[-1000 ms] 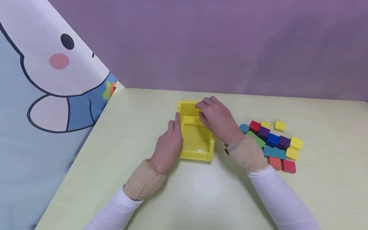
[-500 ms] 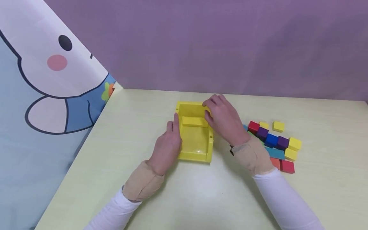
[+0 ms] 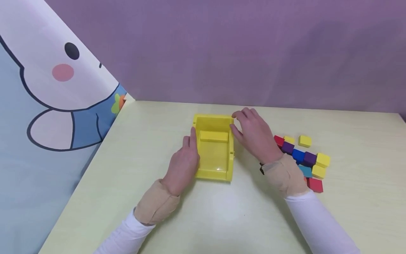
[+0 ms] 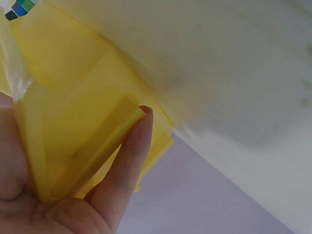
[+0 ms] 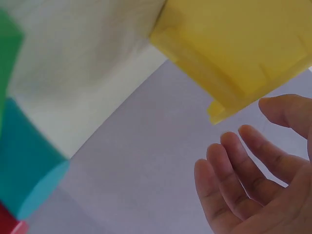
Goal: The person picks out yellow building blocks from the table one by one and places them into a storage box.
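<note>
Left hand: straight fingers touching yellow box, at its eight o'clock.
Right hand: fingers wide, near box's two o'clock.
Colored blocks: three o'clock.

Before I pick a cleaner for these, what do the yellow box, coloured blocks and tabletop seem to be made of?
Yellow box: probably smooth, glossy plastic, given its moulded-looking walls and small bright highlight inside.
Coloured blocks: perhaps painted wood, fairly matte, with flat, evenly coloured faces; plastic stays possible.
Tabletop: possibly wood-look laminate; pale, with soft sheen and faint streaks.
</note>
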`<state>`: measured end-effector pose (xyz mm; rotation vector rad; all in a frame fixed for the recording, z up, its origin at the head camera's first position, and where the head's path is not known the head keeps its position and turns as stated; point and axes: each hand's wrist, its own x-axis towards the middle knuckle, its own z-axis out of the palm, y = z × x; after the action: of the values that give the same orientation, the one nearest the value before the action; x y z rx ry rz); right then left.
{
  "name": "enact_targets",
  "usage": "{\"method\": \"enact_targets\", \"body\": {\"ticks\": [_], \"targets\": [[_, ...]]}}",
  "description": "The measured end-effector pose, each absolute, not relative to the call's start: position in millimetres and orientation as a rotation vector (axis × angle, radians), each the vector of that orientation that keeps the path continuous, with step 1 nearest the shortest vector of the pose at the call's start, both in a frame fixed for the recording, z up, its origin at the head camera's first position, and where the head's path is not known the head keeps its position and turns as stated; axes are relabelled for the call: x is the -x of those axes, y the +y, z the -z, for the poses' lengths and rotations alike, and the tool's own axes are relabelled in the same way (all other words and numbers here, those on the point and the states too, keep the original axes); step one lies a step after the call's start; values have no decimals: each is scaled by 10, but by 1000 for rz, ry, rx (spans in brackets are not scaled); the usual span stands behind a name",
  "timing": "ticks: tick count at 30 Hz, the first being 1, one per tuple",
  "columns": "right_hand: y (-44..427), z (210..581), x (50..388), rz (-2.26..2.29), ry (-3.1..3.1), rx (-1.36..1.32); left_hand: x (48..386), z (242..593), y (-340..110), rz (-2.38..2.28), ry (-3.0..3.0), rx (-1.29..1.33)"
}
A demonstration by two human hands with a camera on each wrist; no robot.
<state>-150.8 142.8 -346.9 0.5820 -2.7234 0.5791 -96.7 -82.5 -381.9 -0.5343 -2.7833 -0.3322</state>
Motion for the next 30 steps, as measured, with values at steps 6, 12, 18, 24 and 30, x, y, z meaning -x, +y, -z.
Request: {"method": "enact_targets", "body": {"ticks": [6, 12, 18, 24, 30], "targets": [[1532, 3495, 1498, -578, -2724, -574, 974, 3807, -829, 331, -2761, 535], [1659, 3528, 1463, -557, -2712, -579, 971, 3804, -826, 338, -2751, 535], [1767, 3564, 1414, -545, -2739, -529, 950, 3828, -831, 318, -2755, 553], [1899, 3532, 1422, -559, -2734, -491, 957, 3840, -829, 307, -2744, 545], [2023, 3418, 1436, -596, -2743, -427, 966, 3817, -834, 309, -2743, 546]]}}
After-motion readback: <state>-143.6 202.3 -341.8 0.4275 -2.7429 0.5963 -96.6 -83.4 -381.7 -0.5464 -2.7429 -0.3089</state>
